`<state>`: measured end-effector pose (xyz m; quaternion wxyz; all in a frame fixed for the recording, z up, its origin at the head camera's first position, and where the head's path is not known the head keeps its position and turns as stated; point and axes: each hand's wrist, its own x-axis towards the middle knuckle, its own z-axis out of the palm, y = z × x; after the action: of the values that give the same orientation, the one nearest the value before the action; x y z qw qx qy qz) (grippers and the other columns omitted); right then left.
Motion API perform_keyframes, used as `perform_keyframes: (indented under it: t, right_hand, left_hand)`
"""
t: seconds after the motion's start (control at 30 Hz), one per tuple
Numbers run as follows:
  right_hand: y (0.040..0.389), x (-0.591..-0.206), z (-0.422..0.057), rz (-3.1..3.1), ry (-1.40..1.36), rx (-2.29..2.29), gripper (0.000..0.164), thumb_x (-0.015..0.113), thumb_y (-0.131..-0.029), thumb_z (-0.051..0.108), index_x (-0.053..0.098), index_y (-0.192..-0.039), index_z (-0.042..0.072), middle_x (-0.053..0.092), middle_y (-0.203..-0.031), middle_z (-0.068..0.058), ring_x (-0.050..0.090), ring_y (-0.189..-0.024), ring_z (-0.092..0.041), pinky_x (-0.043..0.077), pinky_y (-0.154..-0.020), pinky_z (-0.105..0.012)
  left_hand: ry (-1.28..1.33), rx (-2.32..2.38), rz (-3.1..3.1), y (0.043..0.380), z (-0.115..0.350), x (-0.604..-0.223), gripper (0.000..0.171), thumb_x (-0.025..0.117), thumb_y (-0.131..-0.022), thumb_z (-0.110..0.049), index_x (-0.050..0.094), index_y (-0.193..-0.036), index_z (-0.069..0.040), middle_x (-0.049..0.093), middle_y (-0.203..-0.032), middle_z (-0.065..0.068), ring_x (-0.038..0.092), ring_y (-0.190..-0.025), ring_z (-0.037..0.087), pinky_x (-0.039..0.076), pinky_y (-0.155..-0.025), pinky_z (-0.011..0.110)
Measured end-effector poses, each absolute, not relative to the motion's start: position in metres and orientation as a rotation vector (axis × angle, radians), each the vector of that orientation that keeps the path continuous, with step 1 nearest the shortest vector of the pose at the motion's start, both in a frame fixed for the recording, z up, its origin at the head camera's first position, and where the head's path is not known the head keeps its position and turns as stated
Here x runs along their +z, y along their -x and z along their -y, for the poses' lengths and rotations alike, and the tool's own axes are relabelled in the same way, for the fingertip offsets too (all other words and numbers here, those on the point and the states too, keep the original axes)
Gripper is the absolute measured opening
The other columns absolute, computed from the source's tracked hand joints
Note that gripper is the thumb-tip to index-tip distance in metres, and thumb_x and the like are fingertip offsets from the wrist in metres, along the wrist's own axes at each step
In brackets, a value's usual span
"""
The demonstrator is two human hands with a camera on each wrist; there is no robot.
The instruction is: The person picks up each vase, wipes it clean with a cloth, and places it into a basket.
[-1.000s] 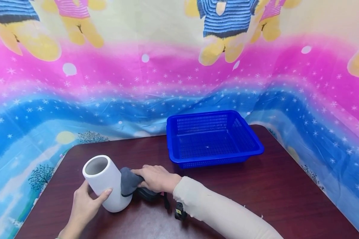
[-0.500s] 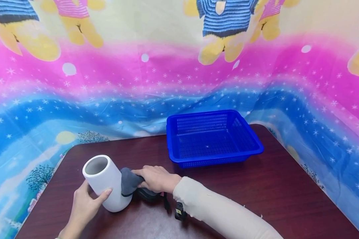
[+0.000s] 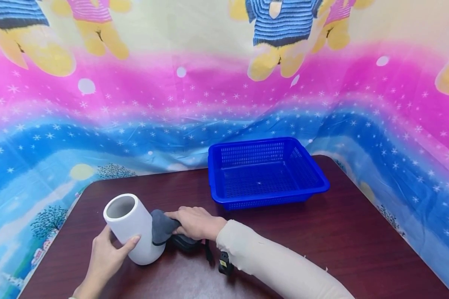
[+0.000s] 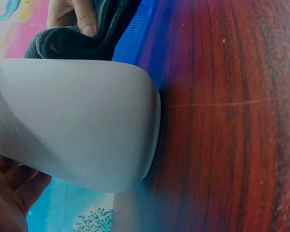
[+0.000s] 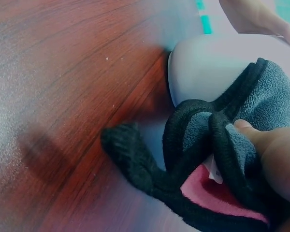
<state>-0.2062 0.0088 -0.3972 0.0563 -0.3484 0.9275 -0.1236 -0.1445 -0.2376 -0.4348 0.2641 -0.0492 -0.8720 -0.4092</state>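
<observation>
Dark-red tabletop (image 3: 359, 232) lies before us: our left hand (image 3: 106, 254) curls its fingers round a white vase (image 3: 136, 224) on it, our right hand (image 3: 196, 223) pinches grey cloth (image 3: 161, 227) against the vase's side; beyond, a blue basket (image 3: 269, 196) and patterned curtain (image 3: 164, 124).

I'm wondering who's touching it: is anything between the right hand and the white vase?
Yes: the gray cloth the right hand holds is between that hand and the white vase. Nothing visible separates the left hand from the vase.

My vase (image 3: 135, 222) is plain white; right of it are my grey, black-edged cloth (image 3: 162, 227) and a blue basket (image 3: 254, 178); beneath it, a reddish-brown wood-grain table (image 3: 314, 241); behind it, a pink-and-blue snowflake-patterned backdrop (image 3: 209, 91).
</observation>
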Motion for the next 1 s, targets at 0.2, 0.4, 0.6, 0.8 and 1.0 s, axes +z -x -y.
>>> perform_keyframes:
  t: [0.2,0.4,0.6,0.8,1.0]
  right_hand:
    - [0.207,-0.398,-0.009,-2.811,1.054,-0.376,0.052,0.07,-0.095,0.036,0.053,-0.143,0.043,0.069,-0.11,0.007,0.064,-0.102,-0.009,0.052,-0.07,-0.028]
    - [0.206,-0.4,-0.008,-2.798,1.047,-0.397,0.051,0.07,-0.095,0.035,0.053,-0.143,0.042,0.07,-0.111,0.008,0.064,-0.103,-0.009,0.053,-0.073,-0.029]
    - [0.206,-0.401,-0.007,-2.781,1.042,-0.398,0.054,0.069,-0.096,0.034,0.05,-0.147,0.037,0.069,-0.119,0.006,0.064,-0.109,-0.009,0.054,-0.081,-0.029]
    - [0.208,-0.406,-0.009,-2.779,1.026,-0.365,0.052,0.069,-0.096,0.034,0.052,-0.145,0.038,0.068,-0.113,0.006,0.063,-0.101,-0.008,0.052,-0.075,-0.028]
    - [0.208,-0.411,-0.01,-2.787,1.022,-0.284,0.053,0.069,-0.096,0.036,0.051,-0.146,0.039,0.068,-0.112,0.006,0.063,-0.101,-0.009,0.051,-0.073,-0.029]
  left_hand:
    - [0.127,-1.108,2.359,0.144,0.238,-0.435,0.058,0.089,-0.068,-0.011,0.064,-0.118,0.004,0.074,-0.101,0.024,0.054,-0.084,-0.017,0.042,-0.069,0.003]
    - [0.134,-1.112,2.362,0.144,0.238,-0.435,0.058,0.089,-0.068,-0.012,0.064,-0.119,0.003,0.074,-0.102,0.024,0.055,-0.084,-0.016,0.042,-0.069,0.003]
    - [0.132,-1.109,2.36,0.145,0.239,-0.435,0.058,0.089,-0.068,-0.011,0.064,-0.118,0.003,0.074,-0.101,0.023,0.055,-0.084,-0.016,0.042,-0.069,0.003]
    - [0.129,-1.11,2.375,0.145,0.239,-0.435,0.059,0.089,-0.069,-0.013,0.063,-0.12,0.003,0.074,-0.103,0.023,0.055,-0.084,-0.017,0.043,-0.068,0.003]
    - [0.124,-1.103,2.381,0.144,0.239,-0.433,0.059,0.089,-0.069,-0.013,0.063,-0.12,0.003,0.074,-0.103,0.023,0.054,-0.084,-0.017,0.042,-0.069,0.003]
